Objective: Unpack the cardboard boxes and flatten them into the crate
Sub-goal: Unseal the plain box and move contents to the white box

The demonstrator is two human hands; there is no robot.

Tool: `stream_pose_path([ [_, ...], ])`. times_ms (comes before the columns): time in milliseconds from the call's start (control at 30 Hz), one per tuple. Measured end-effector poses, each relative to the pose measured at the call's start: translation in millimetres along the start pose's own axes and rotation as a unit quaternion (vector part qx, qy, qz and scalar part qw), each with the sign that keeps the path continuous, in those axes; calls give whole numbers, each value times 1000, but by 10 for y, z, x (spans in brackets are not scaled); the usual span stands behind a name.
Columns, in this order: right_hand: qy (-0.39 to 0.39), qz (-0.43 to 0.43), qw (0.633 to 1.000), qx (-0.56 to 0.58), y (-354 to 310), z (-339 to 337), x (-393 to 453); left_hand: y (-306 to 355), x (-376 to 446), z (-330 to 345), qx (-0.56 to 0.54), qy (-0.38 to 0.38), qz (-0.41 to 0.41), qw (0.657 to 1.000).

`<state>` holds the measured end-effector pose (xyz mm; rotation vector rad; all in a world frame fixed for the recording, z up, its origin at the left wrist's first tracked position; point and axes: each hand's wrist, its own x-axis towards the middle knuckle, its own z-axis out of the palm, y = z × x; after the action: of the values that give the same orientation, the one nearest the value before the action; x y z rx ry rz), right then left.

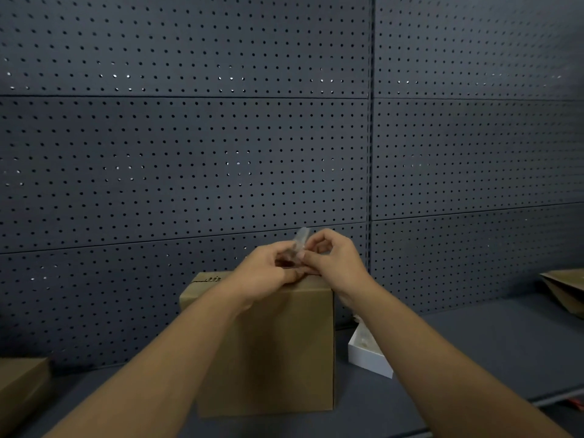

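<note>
A brown cardboard box [278,349] stands upright on the grey shelf, directly ahead of me. Both hands meet above its top far edge. My left hand [268,270] and my right hand [335,260] pinch a strip of clear tape [300,240] between their fingertips; the strip sticks up from the box top. The box's top flaps are mostly hidden behind my hands. No crate is in view.
A white open tray-like box [368,352] lies on the shelf [474,343] just right of the cardboard box. Another cardboard box [22,390] sits at the far left, and a flattened cardboard piece [565,289] at the far right. A dark pegboard wall [221,137] stands close behind.
</note>
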<state>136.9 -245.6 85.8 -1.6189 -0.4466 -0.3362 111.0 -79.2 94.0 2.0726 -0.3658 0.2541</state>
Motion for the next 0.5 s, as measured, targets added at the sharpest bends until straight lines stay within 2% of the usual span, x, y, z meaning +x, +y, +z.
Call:
stream_pose_path([
  [133, 31, 9, 992, 120, 1, -30, -34, 15, 31, -6, -70, 1, -46, 996],
  [200, 55, -5, 991, 121, 24, -32, -53, 18, 30, 19, -43, 1, -45, 998],
  [333, 166, -26, 977, 129, 37, -243, 13, 65, -14, 47, 47, 2, -42, 998],
  [400, 191, -21, 978, 85, 116, -430, 57, 74, -32, 55, 98, -25, -35, 994],
  [500, 205, -18, 968, -142, 400, -657, 68, 69, -38, 87, 146, -31, -35, 988],
])
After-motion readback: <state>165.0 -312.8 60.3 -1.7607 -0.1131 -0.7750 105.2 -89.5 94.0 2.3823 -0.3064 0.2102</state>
